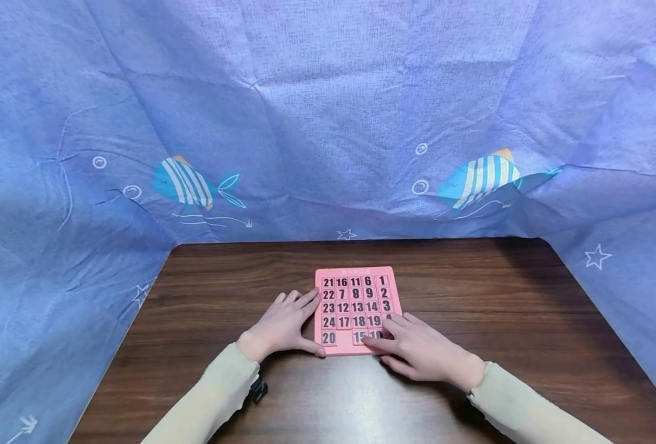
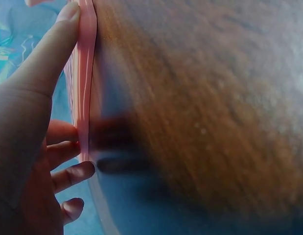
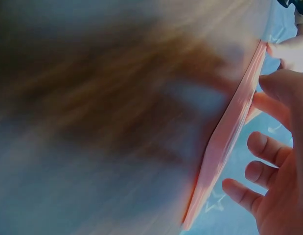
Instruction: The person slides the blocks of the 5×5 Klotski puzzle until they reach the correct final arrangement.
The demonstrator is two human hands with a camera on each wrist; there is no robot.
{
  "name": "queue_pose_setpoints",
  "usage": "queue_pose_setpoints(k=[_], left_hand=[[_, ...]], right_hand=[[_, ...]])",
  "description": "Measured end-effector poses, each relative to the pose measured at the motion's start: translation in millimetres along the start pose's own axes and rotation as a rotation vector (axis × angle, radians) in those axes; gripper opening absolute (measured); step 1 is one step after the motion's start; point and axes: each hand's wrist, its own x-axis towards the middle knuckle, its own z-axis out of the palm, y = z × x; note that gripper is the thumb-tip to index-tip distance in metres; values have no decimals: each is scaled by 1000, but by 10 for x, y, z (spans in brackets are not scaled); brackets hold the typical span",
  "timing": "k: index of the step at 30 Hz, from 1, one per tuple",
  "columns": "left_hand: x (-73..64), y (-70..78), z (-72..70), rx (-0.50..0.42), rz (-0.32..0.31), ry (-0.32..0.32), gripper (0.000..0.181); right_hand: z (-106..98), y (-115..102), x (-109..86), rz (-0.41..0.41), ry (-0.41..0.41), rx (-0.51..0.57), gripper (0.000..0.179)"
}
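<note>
A pink sliding number puzzle (image 1: pixel 355 349) lies flat on the table, its black-numbered tiles set in rows. In the bottom row a gap shows between tile 20 (image 1: pixel 329 337) and tile 15 (image 1: pixel 359 337). My left hand (image 1: pixel 280 327) rests against the puzzle's left side, thumb at the near corner and fingertips farther up the edge. From the right, my right hand (image 1: pixel 422 348) reaches over the lower right corner, its index fingertip touching tile 15. Its fingers partly cover tile 10 and the tile below 3. Both wrist views show the puzzle's pink side edge (image 2: pixel 85 63) beside the fingers.
The dark wood-grain table (image 1: pixel 222 271) extends around the puzzle. A blue cloth (image 1: pixel 328 123) printed with striped fish hangs behind it and at both sides. A small black object (image 1: pixel 258 390) shows by the left sleeve.
</note>
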Motion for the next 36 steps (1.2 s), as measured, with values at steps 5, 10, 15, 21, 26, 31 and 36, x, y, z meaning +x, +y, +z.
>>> queue_pose_setpoints(k=[5, 10, 15, 21, 26, 31, 36], left_hand=[[-13, 2, 6, -5, -3, -2, 122], [-8, 25, 12, -10, -1, -6, 122], [-5, 40, 10, -16, -3, -2, 121], [-8, 31, -28, -23, 0, 1, 121], [-8, 9, -21, -49, -13, -8, 122], [-11, -8, -5, -55, -22, -8, 122], [-5, 10, 6, -49, -10, 2, 121]], right_hand=[[70, -68, 203, 3, -11, -10, 43], [140, -151, 386, 6, -30, -49, 45], [175, -201, 445, 15, -50, -67, 47], [157, -138, 359, 31, -43, -48, 44], [123, -92, 263, 39, -19, -24, 44], [128, -81, 295, 45, -4, -14, 41], [167, -65, 432, 92, -22, -17, 42]])
